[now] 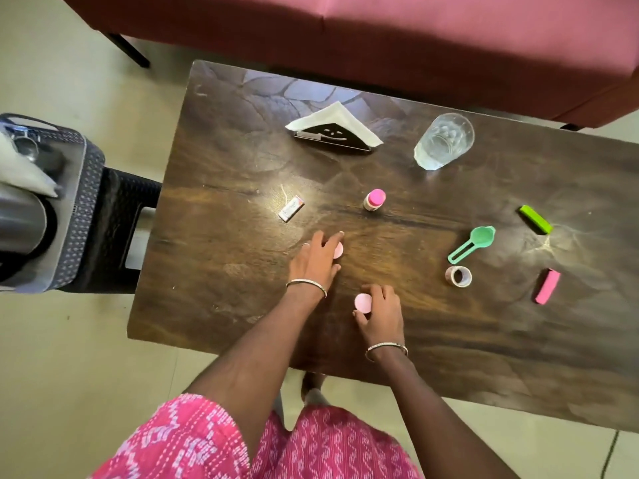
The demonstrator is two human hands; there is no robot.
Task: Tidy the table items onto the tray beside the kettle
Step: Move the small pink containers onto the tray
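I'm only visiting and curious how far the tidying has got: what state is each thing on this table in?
Glass: upright, holding water.
Small bottle: upright, pink cap on.
Napkin holder: standing, napkins in it.
Tape roll: lying flat.
Green scoop: lying, bowl empty.
Left hand: over the far pink disc, grip unclear.
Right hand: fingers curled round the near pink disc.

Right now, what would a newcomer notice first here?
Two hands meet on the dark wooden table: the left hand grips the far pink disc, the right hand the near pink disc. To their right are a green measuring spoon and, farther back, a clear glass.
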